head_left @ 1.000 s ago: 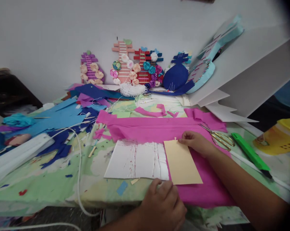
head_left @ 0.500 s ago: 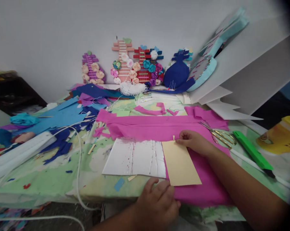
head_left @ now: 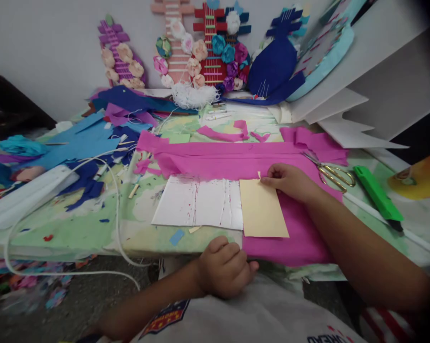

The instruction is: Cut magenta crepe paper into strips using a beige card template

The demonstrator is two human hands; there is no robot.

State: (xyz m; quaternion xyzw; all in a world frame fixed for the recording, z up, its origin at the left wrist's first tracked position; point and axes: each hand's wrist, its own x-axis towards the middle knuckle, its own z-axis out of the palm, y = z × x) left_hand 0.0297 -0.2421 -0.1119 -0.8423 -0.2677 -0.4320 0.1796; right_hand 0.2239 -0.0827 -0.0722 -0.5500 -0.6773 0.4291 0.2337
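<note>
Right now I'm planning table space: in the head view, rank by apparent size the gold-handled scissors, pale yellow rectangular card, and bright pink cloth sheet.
Largest: pink cloth sheet
Middle: yellow card
Smallest: scissors

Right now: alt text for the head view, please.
A right hand pinches at the top edge of a cream card, which lies on pink material beside a streaked white board; the left hand curls near the table edge. Scissors and a green tool lie to the right, flower-trimmed crafts behind.

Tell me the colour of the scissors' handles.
The scissors' handles are gold-coloured, seen best in the head view.
</note>
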